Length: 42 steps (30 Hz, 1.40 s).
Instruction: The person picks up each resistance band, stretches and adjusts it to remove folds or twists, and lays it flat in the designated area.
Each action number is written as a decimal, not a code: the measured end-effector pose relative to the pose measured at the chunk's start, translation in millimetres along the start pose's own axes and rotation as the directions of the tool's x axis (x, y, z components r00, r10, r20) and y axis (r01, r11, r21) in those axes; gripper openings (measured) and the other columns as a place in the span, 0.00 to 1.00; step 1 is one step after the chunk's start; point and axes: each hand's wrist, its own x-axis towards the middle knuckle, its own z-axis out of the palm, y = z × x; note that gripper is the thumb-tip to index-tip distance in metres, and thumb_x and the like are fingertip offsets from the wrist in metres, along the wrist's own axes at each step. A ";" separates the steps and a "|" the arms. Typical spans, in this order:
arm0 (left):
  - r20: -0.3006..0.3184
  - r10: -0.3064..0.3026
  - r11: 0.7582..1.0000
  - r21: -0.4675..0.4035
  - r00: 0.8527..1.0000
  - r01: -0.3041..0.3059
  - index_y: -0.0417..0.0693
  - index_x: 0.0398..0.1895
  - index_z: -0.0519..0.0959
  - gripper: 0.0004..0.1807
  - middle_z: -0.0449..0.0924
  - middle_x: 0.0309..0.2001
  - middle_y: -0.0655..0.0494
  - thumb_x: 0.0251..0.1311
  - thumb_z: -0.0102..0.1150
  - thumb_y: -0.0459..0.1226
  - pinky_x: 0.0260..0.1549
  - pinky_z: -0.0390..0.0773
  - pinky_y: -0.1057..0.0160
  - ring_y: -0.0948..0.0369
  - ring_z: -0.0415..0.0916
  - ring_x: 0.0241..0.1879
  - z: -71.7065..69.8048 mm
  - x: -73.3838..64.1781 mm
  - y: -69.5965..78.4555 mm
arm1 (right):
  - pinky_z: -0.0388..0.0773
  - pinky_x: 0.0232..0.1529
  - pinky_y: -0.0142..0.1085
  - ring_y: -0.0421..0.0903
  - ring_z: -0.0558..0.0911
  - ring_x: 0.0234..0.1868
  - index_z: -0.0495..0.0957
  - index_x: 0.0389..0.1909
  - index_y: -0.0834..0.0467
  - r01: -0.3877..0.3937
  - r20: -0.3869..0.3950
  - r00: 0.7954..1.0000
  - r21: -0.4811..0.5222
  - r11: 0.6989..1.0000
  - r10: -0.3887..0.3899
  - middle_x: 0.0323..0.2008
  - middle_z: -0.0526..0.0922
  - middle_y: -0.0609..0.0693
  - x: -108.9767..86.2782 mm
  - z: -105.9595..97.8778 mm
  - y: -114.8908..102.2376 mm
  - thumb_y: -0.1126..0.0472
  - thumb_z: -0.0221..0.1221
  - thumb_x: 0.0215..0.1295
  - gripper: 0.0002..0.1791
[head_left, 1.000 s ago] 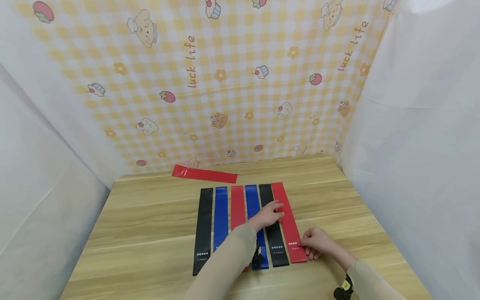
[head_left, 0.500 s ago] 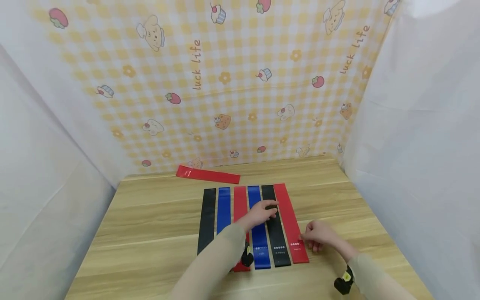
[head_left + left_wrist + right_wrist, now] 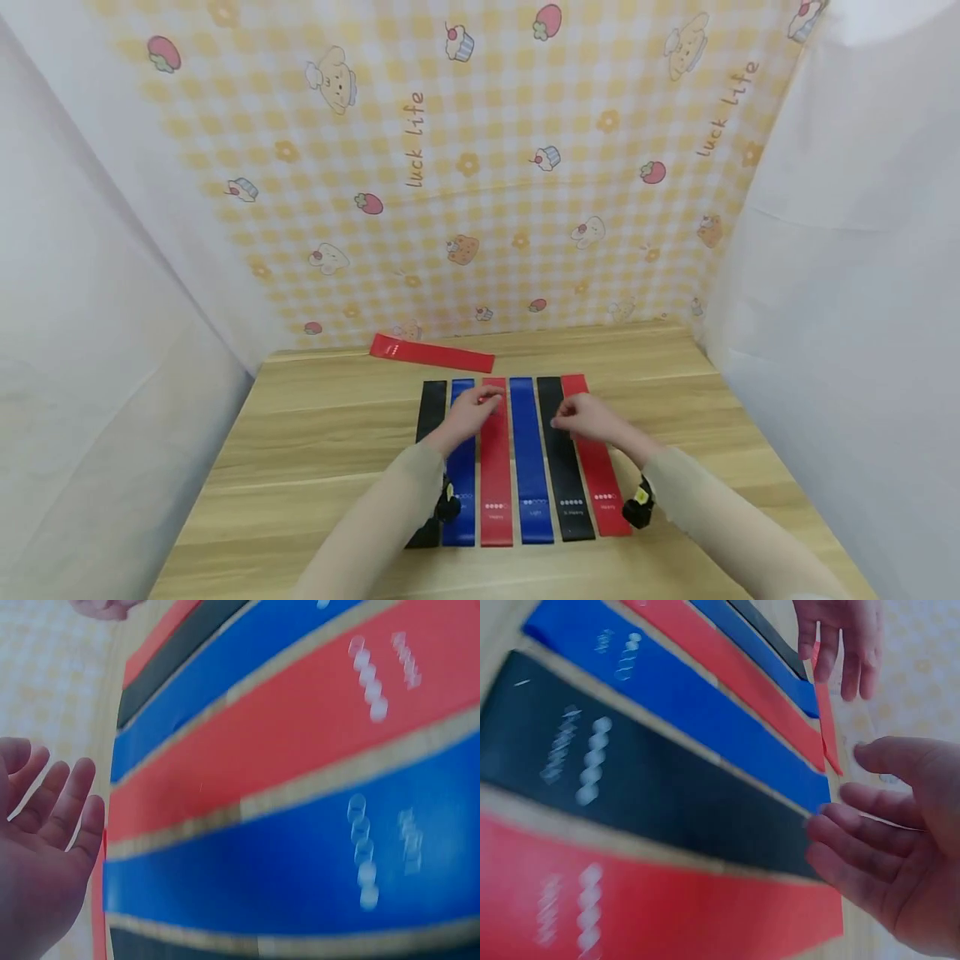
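Flat resistance bands lie side by side in a row on the table, black, blue and red by turns. In the head view my left hand is over the left blue band and the middle red band, fingers loosely bent and holding nothing. My right hand hovers over the right black band and the rightmost red band. Both wrist views show relaxed, apart fingers, with nothing in the left hand or the right hand. Sleeves partly hide the leftmost black band.
Another red band lies crosswise behind the row, near the table's back edge. A second blue band lies between the hands. The wooden table meets a yellow checked cloth at the back and white sheets at the sides.
My right hand has left the lower end of the rightmost red band and moved up and left. The left hand has moved left, away from the right black band.
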 end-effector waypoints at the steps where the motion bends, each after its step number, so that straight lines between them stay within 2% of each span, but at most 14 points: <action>1: -0.014 0.004 1.000 -0.004 1.000 -0.004 0.42 0.61 0.75 0.20 0.78 0.50 0.41 0.73 0.48 0.42 0.44 0.76 0.52 0.46 0.76 0.49 -5.3 0.2 -2.9 | 0.77 0.27 0.37 0.48 0.79 0.26 0.82 0.31 0.60 0.020 -0.013 1.000 -0.007 1.000 -0.020 0.26 0.82 0.53 7.8 2.0 -3.2 0.59 0.63 0.63 0.08; 3: -0.057 0.005 1.000 -0.001 0.998 -0.005 0.41 0.61 0.74 0.20 0.78 0.51 0.41 0.73 0.48 0.41 0.45 0.76 0.52 0.46 0.77 0.49 -14.9 0.9 -8.9 | 0.79 0.35 0.39 0.47 0.80 0.33 0.82 0.38 0.61 0.048 -0.047 0.998 -0.023 0.999 -0.049 0.33 0.83 0.52 23.5 6.6 -8.7 0.59 0.63 0.63 0.08; 6: -0.138 -0.002 1.000 0.011 0.990 0.004 0.40 0.61 0.75 0.20 0.79 0.51 0.44 0.73 0.49 0.41 0.44 0.76 0.53 0.50 0.79 0.46 -27.2 2.3 -19.2 | 0.77 0.45 0.44 0.49 0.78 0.41 0.80 0.49 0.64 0.081 -0.079 0.993 -0.043 0.996 -0.084 0.43 0.82 0.55 46.4 14.1 -14.8 0.59 0.62 0.65 0.15; 8: -0.185 -0.001 1.000 0.013 0.983 0.004 0.39 0.60 0.74 0.19 0.79 0.49 0.45 0.72 0.49 0.40 0.42 0.77 0.55 0.53 0.79 0.44 -33.2 3.7 -26.7 | 0.76 0.49 0.47 0.52 0.77 0.46 0.78 0.54 0.65 0.096 -0.087 0.991 -0.042 0.995 -0.099 0.49 0.80 0.59 60.9 19.5 -16.9 0.59 0.61 0.65 0.19; 11: -0.217 -0.023 1.000 -0.024 0.976 0.018 0.38 0.61 0.74 0.19 0.79 0.49 0.45 0.72 0.50 0.38 0.41 0.78 0.56 0.54 0.79 0.43 -39.5 3.5 -34.7 | 0.74 0.52 0.51 0.57 0.76 0.52 0.75 0.58 0.66 0.110 -0.081 0.990 -0.036 0.993 -0.113 0.55 0.77 0.62 79.4 26.9 -19.6 0.59 0.60 0.66 0.22; 13: -0.223 -0.040 0.999 -0.041 0.974 0.032 0.38 0.60 0.74 0.19 0.78 0.49 0.44 0.72 0.50 0.38 0.40 0.78 0.57 0.53 0.78 0.44 -42.5 2.7 -38.8 | 0.73 0.54 0.52 0.58 0.76 0.56 0.73 0.60 0.67 0.115 -0.078 0.990 -0.041 0.992 -0.118 0.58 0.76 0.62 89.8 31.4 -21.7 0.60 0.59 0.67 0.23; 16: -0.228 -0.076 0.996 -0.071 0.971 0.061 0.37 0.61 0.74 0.19 0.78 0.50 0.44 0.72 0.50 0.37 0.42 0.79 0.56 0.52 0.77 0.45 -45.9 0.7 -43.1 | 0.73 0.53 0.50 0.57 0.77 0.54 0.71 0.62 0.67 0.108 -0.061 0.992 -0.031 0.994 -0.110 0.60 0.75 0.61 103.2 37.8 -24.8 0.61 0.58 0.67 0.25; 17: -0.230 -0.083 0.995 -0.079 0.970 0.066 0.36 0.60 0.73 0.18 0.78 0.50 0.43 0.72 0.50 0.36 0.43 0.79 0.56 0.52 0.77 0.45 -46.5 0.2 -44.4 | 0.73 0.51 0.49 0.57 0.78 0.51 0.71 0.62 0.68 0.104 -0.053 0.993 -0.025 0.994 -0.105 0.60 0.75 0.61 107.3 39.8 -25.3 0.62 0.58 0.67 0.25; 20: -0.239 -0.095 0.993 -0.090 0.966 0.075 0.35 0.60 0.73 0.18 0.78 0.50 0.42 0.71 0.50 0.34 0.48 0.78 0.54 0.51 0.78 0.46 -47.6 -0.7 -48.3 | 0.74 0.49 0.47 0.56 0.79 0.50 0.70 0.63 0.67 0.083 -0.036 0.996 -0.014 0.996 -0.083 0.59 0.75 0.61 118.6 45.8 -26.2 0.63 0.57 0.67 0.25; 25: -0.242 -0.073 0.994 -0.095 0.967 0.051 0.31 0.59 0.73 0.18 0.78 0.47 0.41 0.71 0.50 0.32 0.46 0.79 0.54 0.47 0.78 0.45 -47.5 0.1 -54.9 | 0.71 0.58 0.50 0.58 0.74 0.61 0.67 0.65 0.68 0.064 -0.026 0.998 -0.051 0.997 -0.065 0.59 0.75 0.62 132.9 53.5 -29.5 0.63 0.57 0.66 0.28; 32: -0.212 -0.084 0.991 -0.116 0.974 0.060 0.32 0.60 0.72 0.18 0.77 0.48 0.42 0.71 0.50 0.33 0.46 0.79 0.56 0.48 0.78 0.46 -45.0 -0.6 -58.8 | 0.60 0.64 0.56 0.60 0.61 0.69 0.64 0.69 0.60 0.003 0.025 1.000 -0.209 0.978 0.002 0.68 0.63 0.63 138.4 61.4 -33.0 0.53 0.55 0.71 0.30; 37: -0.213 -0.078 0.991 -0.123 0.974 0.052 0.31 0.59 0.73 0.17 0.77 0.48 0.41 0.71 0.49 0.32 0.46 0.79 0.55 0.47 0.77 0.46 -45.0 -0.2 -57.7 | 0.56 0.63 0.63 0.60 0.58 0.71 0.62 0.72 0.56 -0.026 0.046 0.998 -0.241 0.970 0.038 0.72 0.56 0.62 140.7 64.2 -40.8 0.49 0.53 0.71 0.32; 42: -0.210 -0.083 0.989 -0.141 0.974 0.053 0.30 0.58 0.73 0.17 0.76 0.49 0.38 0.71 0.49 0.32 0.46 0.79 0.54 0.46 0.76 0.47 -49.0 2.3 -60.4 | 0.56 0.63 0.63 0.60 0.57 0.71 0.63 0.71 0.58 -0.012 0.060 0.998 -0.269 0.963 0.029 0.73 0.54 0.61 145.6 66.0 -50.1 0.50 0.54 0.70 0.32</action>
